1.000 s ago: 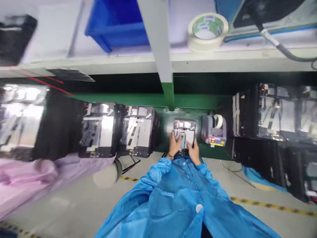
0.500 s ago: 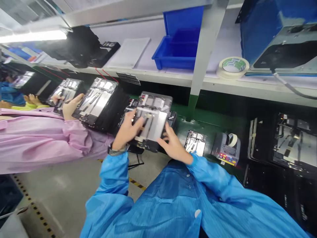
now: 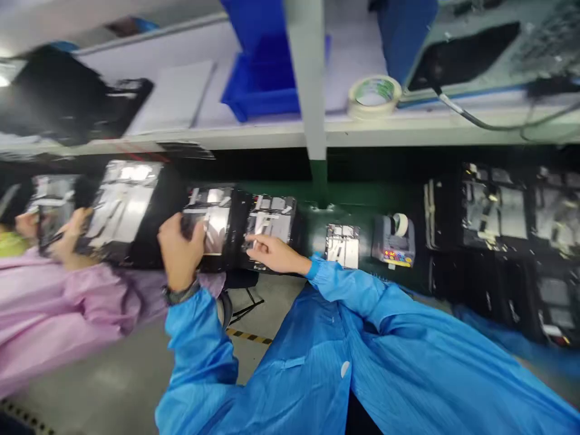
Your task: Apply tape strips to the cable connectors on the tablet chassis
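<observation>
- From where I stand, I see the person's left grip [image 3: 178,251] spread, with the thumb away from the fingers, at the left side of a stack of flat black-and-silver panels [image 3: 216,228].
- The thumb overlaps the stack's edge, but I can't tell if it touches.
- The right grip [image 3: 274,254] is over the low front part of the next panel stack [image 3: 277,225], one finger poking out to the left. I can't tell if it pinches anything.
- So the first stack sits between the two grips, and the second lies mostly behind the right one.
- To the right, one lone panel [image 3: 343,244] lies on the green counter [image 3: 312,237].
- Just past it is a gray tape machine [image 3: 394,244].
- Farther right are more panels [image 3: 493,208].
- Far left, another person's hand [image 3: 72,238] is by a big stack [image 3: 124,208].
</observation>
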Tool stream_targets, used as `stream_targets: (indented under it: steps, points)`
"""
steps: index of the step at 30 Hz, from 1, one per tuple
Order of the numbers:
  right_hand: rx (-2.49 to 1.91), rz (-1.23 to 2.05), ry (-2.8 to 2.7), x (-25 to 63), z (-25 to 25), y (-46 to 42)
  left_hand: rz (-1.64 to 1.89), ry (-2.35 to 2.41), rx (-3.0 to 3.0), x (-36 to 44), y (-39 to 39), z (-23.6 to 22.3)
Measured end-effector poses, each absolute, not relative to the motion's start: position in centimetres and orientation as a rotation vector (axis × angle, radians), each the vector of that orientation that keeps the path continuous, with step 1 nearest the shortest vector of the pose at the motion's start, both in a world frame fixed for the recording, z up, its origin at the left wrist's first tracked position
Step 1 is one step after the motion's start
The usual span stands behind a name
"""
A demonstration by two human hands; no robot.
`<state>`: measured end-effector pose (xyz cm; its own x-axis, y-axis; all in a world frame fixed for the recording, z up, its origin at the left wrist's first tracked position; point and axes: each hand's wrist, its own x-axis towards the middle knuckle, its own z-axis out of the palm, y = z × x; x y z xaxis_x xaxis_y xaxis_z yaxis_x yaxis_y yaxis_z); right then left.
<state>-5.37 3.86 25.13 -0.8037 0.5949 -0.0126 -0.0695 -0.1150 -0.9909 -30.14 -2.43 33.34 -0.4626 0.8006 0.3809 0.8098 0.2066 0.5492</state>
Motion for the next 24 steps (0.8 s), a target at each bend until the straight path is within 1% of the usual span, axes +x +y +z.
stream_targets:
  steps: [2,4,5,7,8,9,11,13,14,16,20,24]
  points:
    - [-0.591,2.054,-1.505,1.8,22.4,1.9,-1.127,-2.431,-1.596,-24.8,-3.7,34.5]
    - [-0.857,2.102,-1.201,9.4,18.9,-1.6,-1.476,-2.427,-1.790,-18.8,-4.6,34.4]
    - [-1.110,2.015,-0.982,12.8,16.9,-3.4,-1.583,-2.454,-2.032,-15.8,-4.8,33.5]
    - [-1.591,1.579,-0.406,18.5,12.9,-6.6,-1.669,-2.426,-2.585,-10.1,-4.8,29.3]
    - [-1.717,1.318,-0.111,20.6,11.0,-7.6,-1.645,-2.459,-2.743,-7.5,-4.5,26.2]
    - [-1.764,1.187,0.013,22.2,9.2,-8.0,-1.658,-2.487,-2.784,-5.2,-4.0,22.6]
    - [-1.774,1.051,0.157,24.1,6.2,-7.7,-1.643,-2.664,-2.646,-2.0,-2.7,15.0]
    - [-1.733,1.024,0.213,24.7,4.2,-6.5,-1.446,-2.886,-2.428,-0.7,-1.0,8.2]
    - [-1.706,1.014,0.239,24.7,3.6,-5.8,-1.332,-2.971,-2.344,-0.7,-0.1,5.5]
    - [-1.647,1.008,0.278,24.5,3.0,-4.8,-1.170,-3.100,-2.175,-1.2,1.6,1.8]
    - [-1.547,1.030,0.330,24.3,2.6,-3.6,-1.107,-3.293,-1.928,-2.3,3.9,-1.4]
    - [-1.500,1.014,0.367,24.1,2.3,-2.9,-1.104,-3.314,-1.913,-2.4,4.3,-3.3]
